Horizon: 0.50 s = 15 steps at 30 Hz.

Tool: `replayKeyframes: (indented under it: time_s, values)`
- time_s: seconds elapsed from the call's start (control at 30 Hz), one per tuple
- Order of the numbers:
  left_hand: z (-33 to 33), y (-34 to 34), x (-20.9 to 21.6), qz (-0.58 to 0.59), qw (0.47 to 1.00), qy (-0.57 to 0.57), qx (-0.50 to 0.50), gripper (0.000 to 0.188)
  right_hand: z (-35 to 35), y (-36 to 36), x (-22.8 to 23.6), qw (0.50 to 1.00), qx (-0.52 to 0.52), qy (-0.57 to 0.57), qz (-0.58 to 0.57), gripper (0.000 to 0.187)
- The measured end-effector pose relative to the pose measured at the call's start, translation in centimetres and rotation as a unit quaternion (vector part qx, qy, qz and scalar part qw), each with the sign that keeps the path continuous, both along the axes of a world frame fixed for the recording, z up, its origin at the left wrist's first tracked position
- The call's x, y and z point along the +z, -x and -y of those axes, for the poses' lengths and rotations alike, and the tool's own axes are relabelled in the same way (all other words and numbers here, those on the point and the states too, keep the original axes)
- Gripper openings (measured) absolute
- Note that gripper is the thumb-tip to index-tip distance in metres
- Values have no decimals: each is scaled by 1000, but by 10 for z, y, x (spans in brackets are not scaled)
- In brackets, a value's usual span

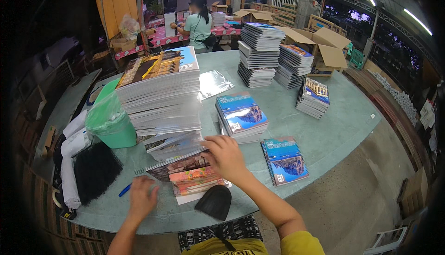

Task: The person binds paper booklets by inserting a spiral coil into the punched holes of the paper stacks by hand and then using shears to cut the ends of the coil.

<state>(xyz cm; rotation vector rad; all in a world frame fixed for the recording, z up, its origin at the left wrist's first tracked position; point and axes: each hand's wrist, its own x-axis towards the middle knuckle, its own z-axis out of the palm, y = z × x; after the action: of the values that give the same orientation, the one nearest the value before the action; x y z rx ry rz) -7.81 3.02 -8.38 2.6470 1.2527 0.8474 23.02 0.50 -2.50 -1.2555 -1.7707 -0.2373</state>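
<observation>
Here, at lower centre, the spiral-bound notebook (182, 165) is touched by the curled right hand (225, 157), grip unclear; the left hand (143, 195) is held half-open, apparently empty; the coil (169, 162) is best kept unbent.

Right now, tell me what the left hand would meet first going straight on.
The left hand would probably meet the brown spiral notebook first; the remaining gap is unclear.

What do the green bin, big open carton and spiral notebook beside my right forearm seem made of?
Green bin: probably smooth plastic, being evenly coloured; see-through film covers its rim. Carton: matt brown cardboard, by its folded flaps. Spiral notebook: likely paper, its cover seemingly glossy from its pale sheen; the coil could be metal or plastic.
</observation>
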Motion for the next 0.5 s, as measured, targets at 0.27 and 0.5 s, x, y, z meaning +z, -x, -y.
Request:
replayKeyframes:
  time_s: [0.27, 0.5]
  values:
    - [-10, 92, -31, -187, 948, 198, 166, 68, -52, 87, 3, 971, 92, 168, 142, 27]
    - [-18, 106, -90, -134, 958, -21, 251, 37, -63, 120, 22, 964, 146, 213, 59, 23]
